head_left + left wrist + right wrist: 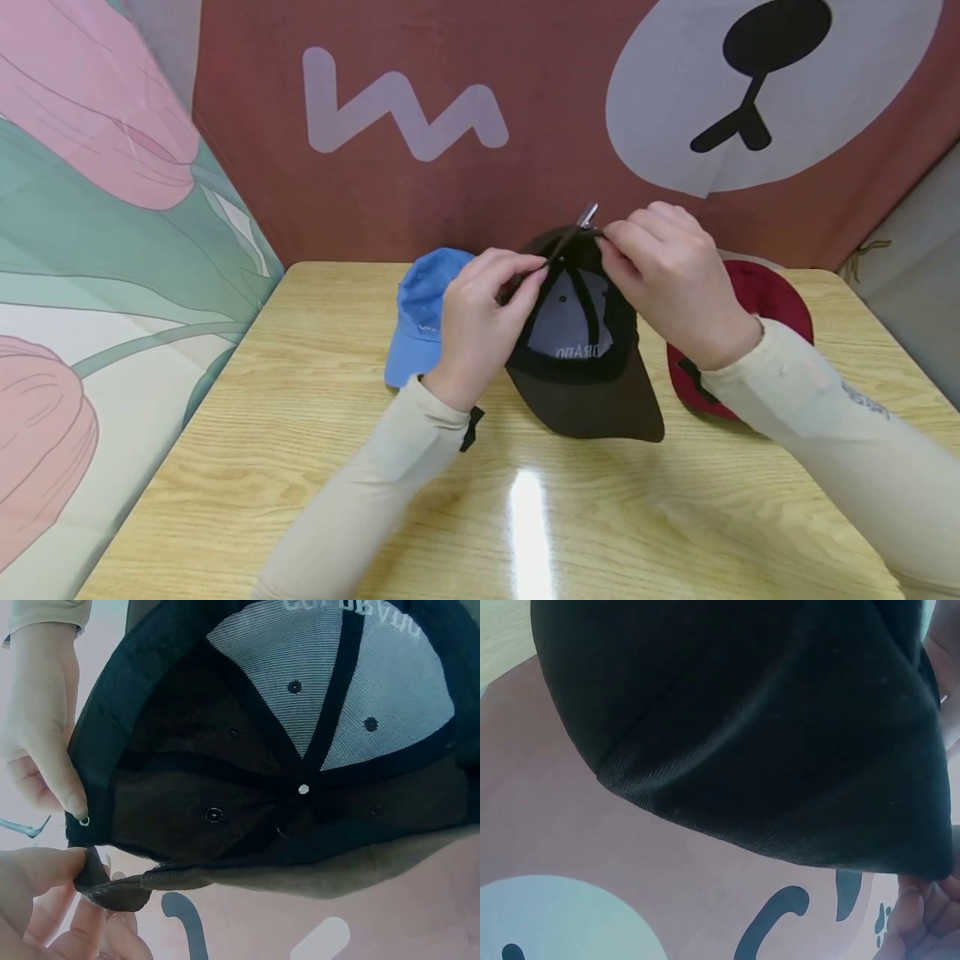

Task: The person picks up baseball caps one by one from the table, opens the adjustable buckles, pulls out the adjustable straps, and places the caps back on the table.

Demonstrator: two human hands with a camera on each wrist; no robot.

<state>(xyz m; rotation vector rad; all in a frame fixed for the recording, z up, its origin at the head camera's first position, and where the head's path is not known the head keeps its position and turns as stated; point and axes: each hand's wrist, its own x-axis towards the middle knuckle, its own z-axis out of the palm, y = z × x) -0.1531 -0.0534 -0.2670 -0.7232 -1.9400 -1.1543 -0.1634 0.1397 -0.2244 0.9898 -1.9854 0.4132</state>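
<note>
A dark brown baseball cap point(585, 404) is in both hands, its inside facing me and its brim pointing down. Fingertips of my left hand point(483, 321) pinch a thin dark strap at the cap's back opening. From there the strap slants up to a small metal buckle point(588, 216). My right hand point(667, 271) pinches the cap's back edge beside the buckle. The left wrist view shows the cap's seamed lining point(187, 787) with pale front panels. Only the cap's outer crown point(765, 750) fills most of the right wrist view.
On the wooden table point(270, 433), a blue cap point(422, 296) stands behind my left hand. A red cap point(776, 300) lies to the right, partly behind my right wrist. A printed cloth point(420, 200) hangs behind the table. A small black piece point(472, 429) shows beside my left cuff.
</note>
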